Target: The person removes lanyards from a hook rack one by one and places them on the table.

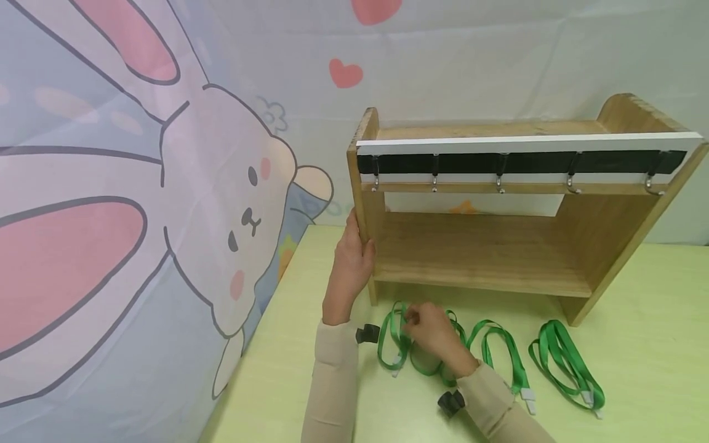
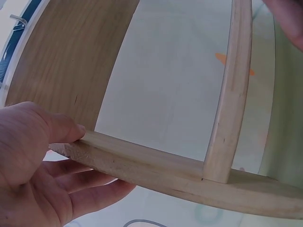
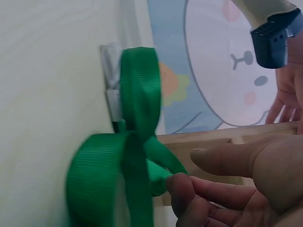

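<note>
My left hand [image 1: 352, 261] grips the left side panel of a small wooden shelf [image 1: 471, 246]. In the left wrist view its thumb [image 2: 68, 128] lies on the inner side of the panel and the fingers are outside. My right hand [image 1: 434, 332] is low over the table among green lanyards. In the right wrist view, its index fingertip is at a green lanyard [image 3: 142, 94], and a gap shows between thumb and index finger. The leftmost lanyard [image 1: 383, 344] lies beside this hand; another [image 1: 423, 369] is partly hidden beneath it.
Two more lanyards [image 1: 517, 369] [image 1: 573, 360] with whitish clips lie to the right on the pale green table [image 1: 653, 369]. Across the shelf's top front runs a black strip [image 1: 471, 163] with several metal hooks [image 1: 500, 183]. A rabbit-printed cloth [image 1: 221, 184] hangs at the left and behind.
</note>
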`<state>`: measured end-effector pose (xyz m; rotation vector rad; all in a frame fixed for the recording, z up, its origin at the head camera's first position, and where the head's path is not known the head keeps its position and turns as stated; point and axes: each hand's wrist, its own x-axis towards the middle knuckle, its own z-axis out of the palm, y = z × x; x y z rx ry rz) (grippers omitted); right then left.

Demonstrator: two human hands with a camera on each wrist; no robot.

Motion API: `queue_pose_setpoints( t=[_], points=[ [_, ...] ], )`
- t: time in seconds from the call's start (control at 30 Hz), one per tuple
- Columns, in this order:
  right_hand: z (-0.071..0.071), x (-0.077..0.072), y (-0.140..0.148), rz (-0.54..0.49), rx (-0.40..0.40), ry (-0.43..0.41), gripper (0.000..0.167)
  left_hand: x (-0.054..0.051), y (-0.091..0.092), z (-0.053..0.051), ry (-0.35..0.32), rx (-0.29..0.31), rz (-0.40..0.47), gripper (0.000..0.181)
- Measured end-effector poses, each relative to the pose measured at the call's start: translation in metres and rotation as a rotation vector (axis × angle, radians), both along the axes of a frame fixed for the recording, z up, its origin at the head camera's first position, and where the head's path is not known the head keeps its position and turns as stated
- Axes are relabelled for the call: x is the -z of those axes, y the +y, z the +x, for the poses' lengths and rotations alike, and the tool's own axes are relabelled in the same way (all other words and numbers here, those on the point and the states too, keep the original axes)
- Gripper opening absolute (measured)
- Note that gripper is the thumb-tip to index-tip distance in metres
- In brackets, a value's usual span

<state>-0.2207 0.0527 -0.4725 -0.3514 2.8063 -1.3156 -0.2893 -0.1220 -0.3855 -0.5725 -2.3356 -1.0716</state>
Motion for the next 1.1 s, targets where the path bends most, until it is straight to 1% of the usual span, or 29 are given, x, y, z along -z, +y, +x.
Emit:
queue_pose_setpoints(
  t=[0.13, 0.2, 0.3, 0.43, 0.6, 0.7, 0.87, 0.97, 1.1],
  points=[
    [-0.003, -0.007, 0.003, -0.011, -0.006, 0.001, 0.019, -0.002, -0.001, -0.001, 0.025, 0.004, 0.0, 0.065],
    [-0.004, -0.012, 0.006, -0.026, -0.018, 0.009, 0.022, -0.003, -0.001, -0.001, 0.027, 0.003, 0.001, 0.065],
    [-0.007, -0.019, 0.013, -0.041, -0.022, 0.028, 0.022, -0.004, 0.001, -0.003, 0.003, 0.004, 0.01, 0.065],
    [-0.008, -0.025, 0.022, -0.061, -0.006, 0.057, 0.022, -0.003, 0.005, -0.003, -0.057, -0.003, 0.031, 0.066],
    [-0.007, -0.035, 0.028, -0.097, 0.025, 0.09, 0.02, -0.003, 0.008, -0.004, -0.09, -0.018, 0.032, 0.067],
    [-0.005, -0.039, 0.03, -0.112, 0.031, 0.11, 0.019, -0.004, 0.009, -0.001, -0.101, -0.02, 0.027, 0.069],
    [0.002, -0.045, 0.037, -0.125, 0.028, 0.134, 0.019, -0.006, 0.008, 0.006, -0.147, -0.018, -0.01, 0.074],
    [0.007, -0.048, 0.044, -0.112, 0.029, 0.152, 0.02, -0.006, 0.005, 0.01, -0.176, -0.029, -0.025, 0.077],
    [0.01, -0.052, 0.054, -0.082, 0.039, 0.188, 0.021, -0.005, -0.001, 0.014, -0.191, -0.039, -0.033, 0.078]
  ],
)
